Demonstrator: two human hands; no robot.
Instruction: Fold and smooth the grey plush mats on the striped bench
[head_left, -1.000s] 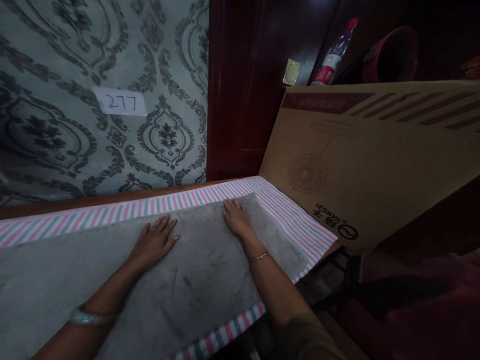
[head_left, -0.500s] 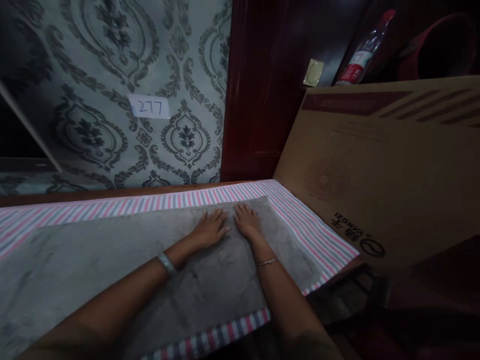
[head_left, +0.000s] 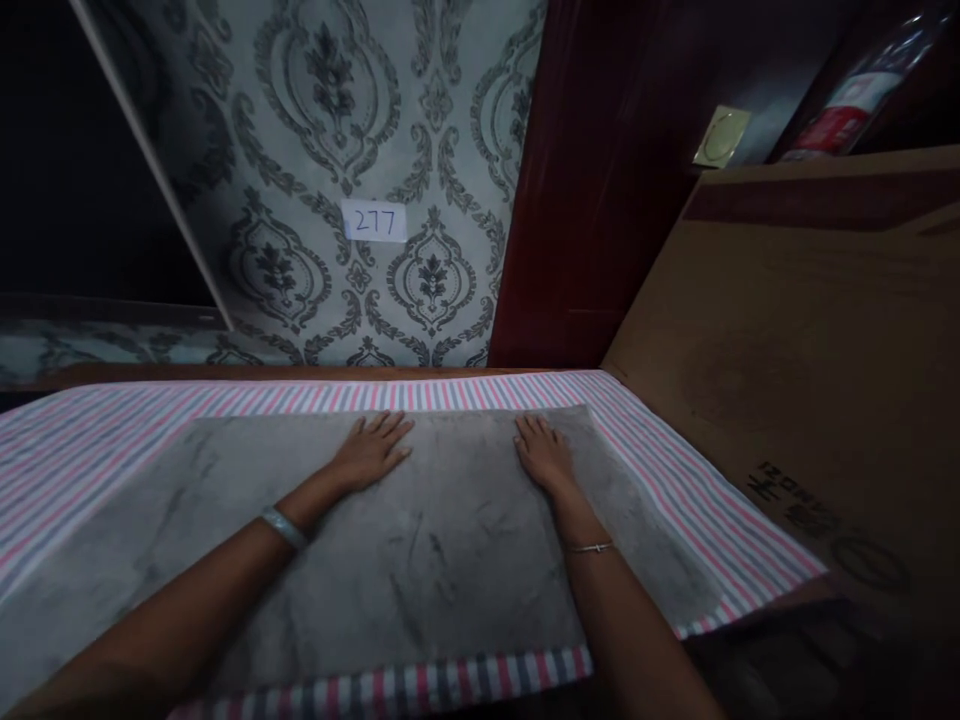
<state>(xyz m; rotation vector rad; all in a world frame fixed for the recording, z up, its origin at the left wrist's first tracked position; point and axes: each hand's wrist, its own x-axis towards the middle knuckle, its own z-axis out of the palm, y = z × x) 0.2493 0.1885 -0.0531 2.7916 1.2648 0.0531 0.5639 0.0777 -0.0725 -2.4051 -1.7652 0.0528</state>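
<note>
A grey plush-looking cloth [head_left: 450, 560] lies spread flat over a pink, white and grey striped cloth [head_left: 135, 420]. On its far half rests my left hand [head_left: 371, 450], palm down with fingers spread. Further right, near the far right corner of the grey cloth, my right hand [head_left: 544, 455] also lies flat with its fingers apart. Neither hand grips anything. A wide gap of grey cloth shows between the two hands. Dark streaks in the pile mark the surface in front of them.
A large cardboard box [head_left: 810, 330] stands along the right side, with a bottle [head_left: 844, 115] behind it. At the back are patterned wallpaper with a paper label "277" [head_left: 375, 221], a dark red panel [head_left: 577, 200] and a dark screen [head_left: 90, 180] at left.
My left hand has slid left across the grey cloth, widening the gap between my hands. The camera view has turned left, so the background sits further right.
</note>
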